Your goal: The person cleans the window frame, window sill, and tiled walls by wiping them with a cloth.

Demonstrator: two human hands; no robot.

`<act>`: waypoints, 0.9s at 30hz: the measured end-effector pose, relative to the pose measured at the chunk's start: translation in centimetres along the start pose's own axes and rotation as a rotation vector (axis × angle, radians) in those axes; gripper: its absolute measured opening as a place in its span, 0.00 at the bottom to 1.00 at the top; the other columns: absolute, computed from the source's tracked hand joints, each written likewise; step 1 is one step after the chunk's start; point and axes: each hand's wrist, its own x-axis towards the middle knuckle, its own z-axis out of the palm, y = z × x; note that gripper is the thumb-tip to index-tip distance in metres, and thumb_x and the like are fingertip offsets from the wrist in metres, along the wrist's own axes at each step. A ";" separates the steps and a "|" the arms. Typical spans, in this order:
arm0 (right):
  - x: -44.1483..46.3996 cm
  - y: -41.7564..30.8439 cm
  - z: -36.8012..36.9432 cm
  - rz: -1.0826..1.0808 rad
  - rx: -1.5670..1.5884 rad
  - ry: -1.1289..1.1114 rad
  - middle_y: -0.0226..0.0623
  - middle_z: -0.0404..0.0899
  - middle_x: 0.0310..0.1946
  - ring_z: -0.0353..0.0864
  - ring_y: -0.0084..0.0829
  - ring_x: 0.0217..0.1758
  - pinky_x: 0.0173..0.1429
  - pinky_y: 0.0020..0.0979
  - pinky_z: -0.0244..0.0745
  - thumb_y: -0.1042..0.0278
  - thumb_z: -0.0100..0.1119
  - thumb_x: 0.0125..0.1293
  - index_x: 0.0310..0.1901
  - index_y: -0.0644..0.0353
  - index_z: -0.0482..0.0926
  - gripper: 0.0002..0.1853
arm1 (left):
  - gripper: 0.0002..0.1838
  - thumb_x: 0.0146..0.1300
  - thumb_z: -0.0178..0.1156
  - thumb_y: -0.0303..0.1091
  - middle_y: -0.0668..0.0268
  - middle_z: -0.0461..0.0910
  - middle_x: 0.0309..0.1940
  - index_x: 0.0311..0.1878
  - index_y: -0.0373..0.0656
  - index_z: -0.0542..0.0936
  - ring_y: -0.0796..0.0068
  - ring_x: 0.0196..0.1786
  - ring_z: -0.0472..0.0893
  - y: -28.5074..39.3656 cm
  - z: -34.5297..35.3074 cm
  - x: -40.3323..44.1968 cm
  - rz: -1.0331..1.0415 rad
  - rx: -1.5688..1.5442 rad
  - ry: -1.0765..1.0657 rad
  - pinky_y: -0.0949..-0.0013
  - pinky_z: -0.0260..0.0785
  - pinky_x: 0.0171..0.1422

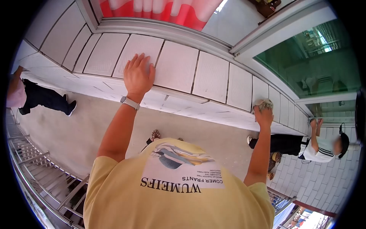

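White tiles with dark joints (176, 65) cover a long ledge below the window. My left hand (138, 76), with a watch (130, 102) on the wrist, rests palm down on the ledge, its fingers spread and nothing held. Further right, my right hand (264, 115) is closed on a crumpled greyish cloth (263, 104), which lies against the tiles near the ledge's front edge. The underside of the cloth is hidden.
A sliding window frame (183, 34) runs behind the ledge, with a red and white curtain (152, 9) beyond. One person (45, 95) stands at the left, another (320, 147) at the right. Metal railings (42, 164) line the walkway floor (91, 131).
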 end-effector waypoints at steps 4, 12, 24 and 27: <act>6.9 -1.8 4.6 -0.242 0.003 0.257 0.56 0.71 0.54 0.66 0.52 0.61 0.62 0.48 0.63 0.45 0.53 0.58 0.51 0.70 0.75 0.32 | 0.13 0.59 0.55 0.37 0.60 0.80 0.50 0.43 0.42 0.82 0.57 0.58 0.75 -0.6 0.6 -0.4 0.018 -0.076 0.052 0.55 0.63 0.64; 7.3 -16.5 3.6 -0.251 0.014 0.308 0.59 0.69 0.52 0.66 0.52 0.59 0.61 0.52 0.62 0.43 0.50 0.59 0.50 0.73 0.71 0.34 | 0.12 0.57 0.56 0.34 0.59 0.82 0.47 0.41 0.41 0.82 0.56 0.55 0.77 -0.4 0.1 -0.1 0.073 -0.100 0.082 0.58 0.68 0.59; 2.8 -24.6 2.5 -0.506 0.015 0.453 0.58 0.71 0.52 0.67 0.52 0.59 0.61 0.48 0.63 0.46 0.51 0.58 0.52 0.74 0.71 0.34 | 0.10 0.55 0.57 0.32 0.59 0.82 0.45 0.39 0.41 0.81 0.56 0.54 0.78 -0.3 0.2 -0.2 0.109 -0.118 0.093 0.58 0.69 0.56; 2.7 -23.9 1.9 -0.531 0.027 0.412 0.57 0.71 0.51 0.68 0.51 0.58 0.60 0.48 0.64 0.47 0.52 0.58 0.50 0.73 0.72 0.32 | 0.10 0.54 0.58 0.32 0.59 0.82 0.46 0.39 0.41 0.81 0.56 0.55 0.77 -0.3 0.2 -0.1 0.098 -0.127 0.076 0.58 0.69 0.57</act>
